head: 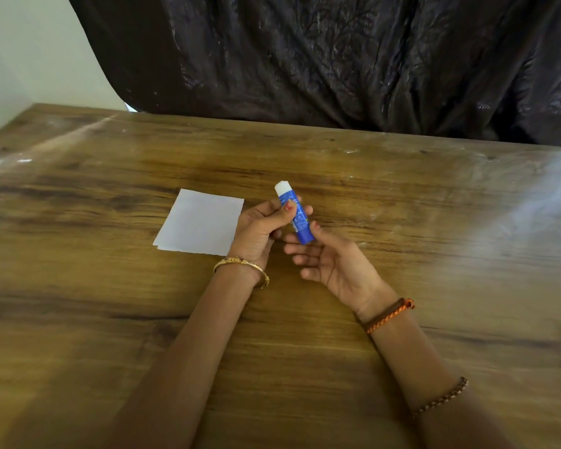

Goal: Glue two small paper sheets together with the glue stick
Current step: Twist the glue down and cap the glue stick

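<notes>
you hold a blue glue stick (293,215) up off the worktop (402,196) at the centre of the view, its white tip pointing toward eleven o'clock and showing no cap, so the glue itself looks exposed. your left hand (261,233) is the firm grip: thumb and fingers curl round the middle of the tube. your right hand (332,257) lies palm up just below it, fingers mostly relaxed, with thumb and forefinger pinching the bottom end, which reads as twisting the base to raise the glue, though i cannot tell that for certain. the small paper sheets (200,223) lie flat at nine o'clock from the glue stick, just beside your left hand; a second corner peeks out at their lower left edge, so there seem to be two stacked. to do this step well, raise only a short stub of glue, since a long one may smear or snap. then steady the top sheet with your free fingers and stroke from its middle out toward the edges, lightly, as thin paper is likely to wrinkle or slide. the worktop is brown wood grain, glossy, with pale glare across its right side toward two o'clock and faint whitish smudges along the far edge. behind it, at twelve o'clock, hangs a dark crinkled curtain (337,59), with a pale wall (23,53) showing at ten o'clock.
</notes>
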